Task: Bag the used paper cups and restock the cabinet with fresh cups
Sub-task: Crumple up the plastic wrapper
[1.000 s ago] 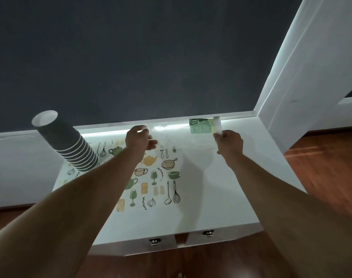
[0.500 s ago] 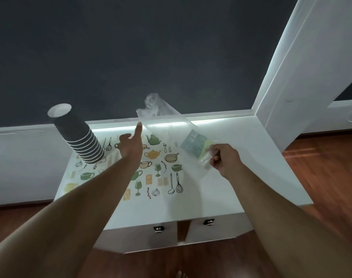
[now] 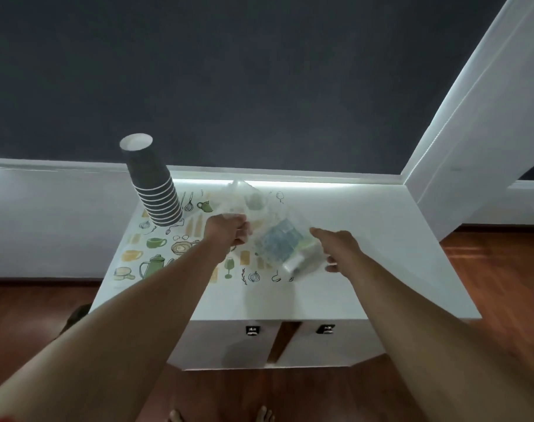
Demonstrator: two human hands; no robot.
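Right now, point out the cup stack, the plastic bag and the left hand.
cup stack (image 3: 154, 190), head view, on the dark side wall.
plastic bag (image 3: 278, 242), head view, on its printed label.
left hand (image 3: 226, 236), head view, on its back.

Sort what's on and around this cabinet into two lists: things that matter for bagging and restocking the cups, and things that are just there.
For the job:
- stack of dark paper cups, upside down on the cabinet top
- clear plastic bag, gripped by the left hand, right hand at its other end
- white cabinet with two door handles

Just there:
- kitchen-print mat under the cups
- wooden floor
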